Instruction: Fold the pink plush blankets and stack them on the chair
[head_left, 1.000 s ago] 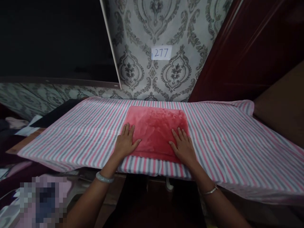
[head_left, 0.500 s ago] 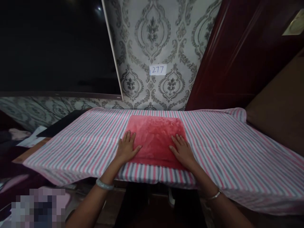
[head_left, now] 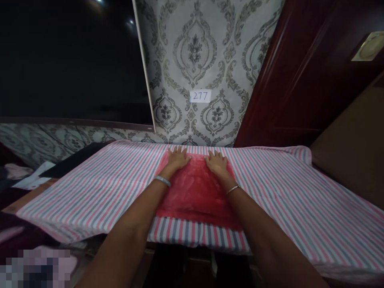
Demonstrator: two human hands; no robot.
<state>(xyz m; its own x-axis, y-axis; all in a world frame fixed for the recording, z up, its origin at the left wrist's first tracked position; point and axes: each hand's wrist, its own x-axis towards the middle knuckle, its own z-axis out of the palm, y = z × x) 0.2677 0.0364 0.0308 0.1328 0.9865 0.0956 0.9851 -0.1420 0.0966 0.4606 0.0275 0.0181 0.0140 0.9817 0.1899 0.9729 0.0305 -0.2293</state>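
Note:
A red plush cloth [head_left: 195,196] lies flat as a rough rectangle on a striped tablecloth [head_left: 99,188] of pink, grey and white. At its far left corner my left hand [head_left: 178,158] rests with fingers spread, the tips by the far edge. My right hand [head_left: 217,162] lies near the far right part of that edge, fingers also apart. Both palms are down on the red cloth, and neither hand grips anything. My forearms cover parts of its left and right sides.
Behind the table is a patterned wall with a paper label [head_left: 200,96] reading 277. A large dark screen [head_left: 72,64] hangs at the left, and a dark red door [head_left: 288,88] stands at the right. Papers [head_left: 34,176] lie past the table's left end.
Both hands have slid forward over the red cloth, from its side edges near the middle to its far edge, and come closer together. The view has tilted slightly up.

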